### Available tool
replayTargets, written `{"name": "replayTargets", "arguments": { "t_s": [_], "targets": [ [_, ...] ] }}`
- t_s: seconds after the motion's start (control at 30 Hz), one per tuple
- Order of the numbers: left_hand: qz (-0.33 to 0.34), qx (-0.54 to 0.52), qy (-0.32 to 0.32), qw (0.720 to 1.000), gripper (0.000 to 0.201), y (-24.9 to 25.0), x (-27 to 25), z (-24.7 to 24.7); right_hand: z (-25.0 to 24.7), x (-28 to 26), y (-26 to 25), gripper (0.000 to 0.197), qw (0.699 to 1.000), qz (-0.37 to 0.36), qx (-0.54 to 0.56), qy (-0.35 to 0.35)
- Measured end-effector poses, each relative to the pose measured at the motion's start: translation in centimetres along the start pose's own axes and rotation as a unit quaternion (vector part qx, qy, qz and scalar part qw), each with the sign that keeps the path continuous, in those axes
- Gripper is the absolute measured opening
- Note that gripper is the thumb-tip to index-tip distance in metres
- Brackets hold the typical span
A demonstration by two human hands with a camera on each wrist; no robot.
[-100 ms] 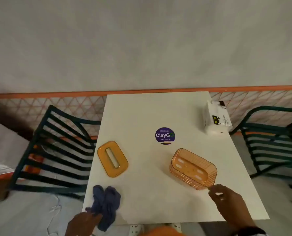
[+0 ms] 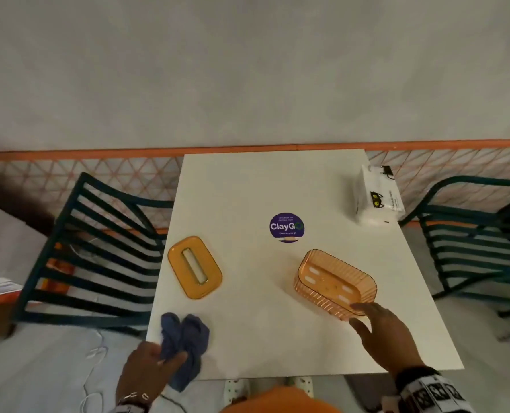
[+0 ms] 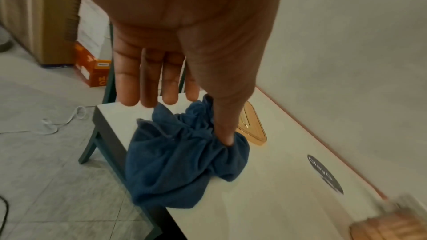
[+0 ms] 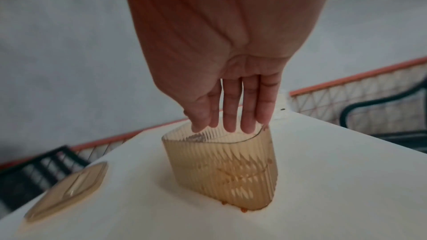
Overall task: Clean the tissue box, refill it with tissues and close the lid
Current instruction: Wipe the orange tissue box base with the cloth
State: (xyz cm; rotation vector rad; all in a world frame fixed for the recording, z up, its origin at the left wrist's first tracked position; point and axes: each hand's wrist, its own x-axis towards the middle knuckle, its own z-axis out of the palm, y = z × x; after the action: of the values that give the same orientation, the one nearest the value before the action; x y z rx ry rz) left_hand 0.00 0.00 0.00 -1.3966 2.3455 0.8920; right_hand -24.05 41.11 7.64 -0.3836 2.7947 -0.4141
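The orange ribbed tissue box [image 2: 335, 281] stands open and empty on the white table [image 2: 247, 186], right of centre. Its slotted orange lid [image 2: 194, 267] lies flat to the left. A white tissue pack [image 2: 377, 201] sits at the far right edge. A crumpled blue cloth [image 2: 185, 338] lies at the near left corner, hanging over the edge. My left hand [image 2: 158, 362] has straight fingers, and its thumb presses into the cloth [image 3: 184, 152]. My right hand [image 2: 366, 317] reaches out with straight fingers [image 4: 231, 121] at the near rim of the box [image 4: 221, 167].
A round purple sticker [image 2: 286, 227] marks the table's middle. Dark green slatted chairs stand at the left [image 2: 98, 257] and right [image 2: 471, 242] of the table. An orange-railed mesh fence [image 2: 128, 174] runs behind. A white cable [image 3: 50, 125] and an orange carton [image 3: 92, 68] lie on the floor at the left.
My right hand has moved forward, so its fingertips now reach the box's near rim. My left thumb has come further onto the blue cloth.
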Motion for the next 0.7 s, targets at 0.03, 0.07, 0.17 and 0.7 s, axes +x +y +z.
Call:
{"name": "replayTargets", "arguments": {
  "t_s": [0.03,0.07,0.17,0.7],
  "targets": [
    [0.025,0.0,0.015,1.0,0.066,0.8,0.1,0.1,0.3,0.7,-0.7,0.032,1.0,-0.02,-0.021,-0.007],
    [0.058,0.019,0.023,0.998,0.074,1.3,0.4,0.6,0.6,1.3,-1.2,0.036,0.998,-0.034,-0.041,-0.026],
    [0.106,0.095,-0.022,0.99,0.062,3.0,0.7,2.2,1.2,3.2,-2.5,0.04,0.99,-0.037,-0.095,-0.103],
    [-0.021,-0.428,-0.181,0.885,0.024,15.3,-2.4,3.2,-4.6,9.0,-3.0,0.023,0.949,0.069,0.173,-0.256]
  ]
}}
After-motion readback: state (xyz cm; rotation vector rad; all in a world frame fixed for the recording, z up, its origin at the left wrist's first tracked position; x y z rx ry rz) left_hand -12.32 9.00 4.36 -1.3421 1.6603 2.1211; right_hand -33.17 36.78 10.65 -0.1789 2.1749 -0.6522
